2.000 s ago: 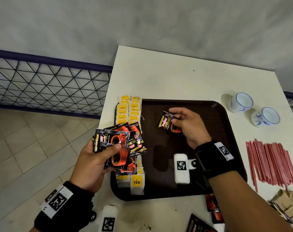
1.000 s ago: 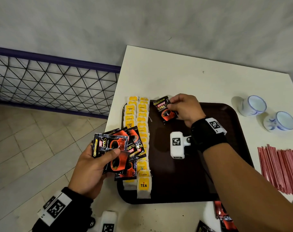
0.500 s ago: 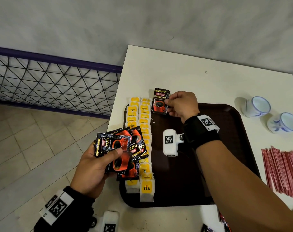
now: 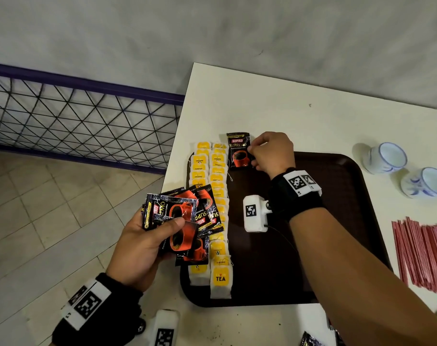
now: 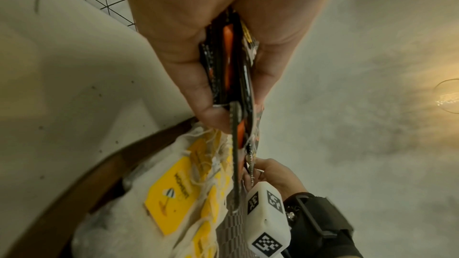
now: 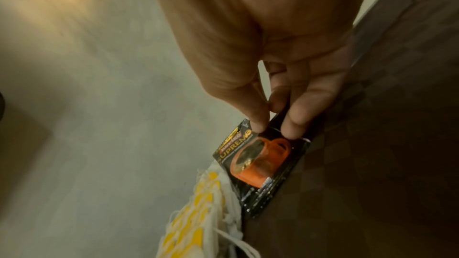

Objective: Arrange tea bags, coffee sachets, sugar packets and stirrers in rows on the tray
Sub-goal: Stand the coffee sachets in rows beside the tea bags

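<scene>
I stand at a white table point(image 4: 299, 108) whose left edge borders a tiled floor point(image 4: 50, 208), with a dark-blue wire-mesh railing point(image 4: 82, 116) running along a grey wall point(image 4: 212, 33) behind it. A dark brown tray point(image 4: 337, 221) sits on the table in front of me. Two rows of tea bags point(image 4: 218, 186) with yellow tags lie side by side along the tray's left edge, from the far rim to the near rim. My right hand point(image 4: 272, 153) pinches a single coffee sachet point(image 4: 238, 152) by its right edge between thumb and fingertips point(image 6: 293, 128); the sachet lies at the far left corner of the tray, just beside the top of the inner tea-bag row, with its upper end over the rim. My left hand point(image 4: 142, 248) holds a fanned stack of coffee sachets point(image 4: 185, 221) with the thumb clamped across the top, above the tray's left edge and partly covering the tea bags. To the right of the tray, two white cups with blue pattern point(image 4: 402, 168) stand on the table, and nearer to me a bundle of red stirrers point(image 4: 422, 253) lies flat. More sachets point(image 4: 309, 340) lie at the near table edge.
</scene>
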### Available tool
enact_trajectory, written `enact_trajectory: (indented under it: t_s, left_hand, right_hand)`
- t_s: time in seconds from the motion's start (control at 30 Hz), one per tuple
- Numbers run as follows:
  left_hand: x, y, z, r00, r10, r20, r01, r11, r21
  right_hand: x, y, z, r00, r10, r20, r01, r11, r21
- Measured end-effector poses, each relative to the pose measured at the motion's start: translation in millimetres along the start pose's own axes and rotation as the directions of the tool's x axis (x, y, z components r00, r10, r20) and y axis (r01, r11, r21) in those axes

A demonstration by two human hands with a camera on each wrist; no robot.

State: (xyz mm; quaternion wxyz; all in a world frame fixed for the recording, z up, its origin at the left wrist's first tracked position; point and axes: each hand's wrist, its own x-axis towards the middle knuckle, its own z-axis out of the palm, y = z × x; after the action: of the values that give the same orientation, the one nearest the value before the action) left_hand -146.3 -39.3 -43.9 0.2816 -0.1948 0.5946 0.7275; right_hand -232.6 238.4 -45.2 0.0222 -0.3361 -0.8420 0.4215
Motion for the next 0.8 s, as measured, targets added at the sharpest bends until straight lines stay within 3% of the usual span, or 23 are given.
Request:
enact_trajectory:
  t_s: [0.37, 0.7, 0.8]
  left_hand:
    - [-0.3, 1.3, 2.7, 1.0, 0.013, 0.016, -0.013, 1.0, 0.01]
    - [-2.3, 2.3, 4.7, 0.999, 0.032, -0.002, -0.032, 0.999, 0.015]
    - [-2.0, 2.9, 5.4, 0.999, 0.037, 0.015, -0.037, 0.999, 0.006]
  right_hand:
    - [-8.4, -0.4, -2.3, 0.997, 0.067, 0.045, -0.072, 0.99, 0.119]
    - [-18.9, 9.8, -4.5, 0.992, 0.108, 0.072, -0.116, 0.987, 0.111]
    - [-27.3, 9.8, -8.5, 1.0, 0.018, -0.019, -0.016, 0.996, 0.089]
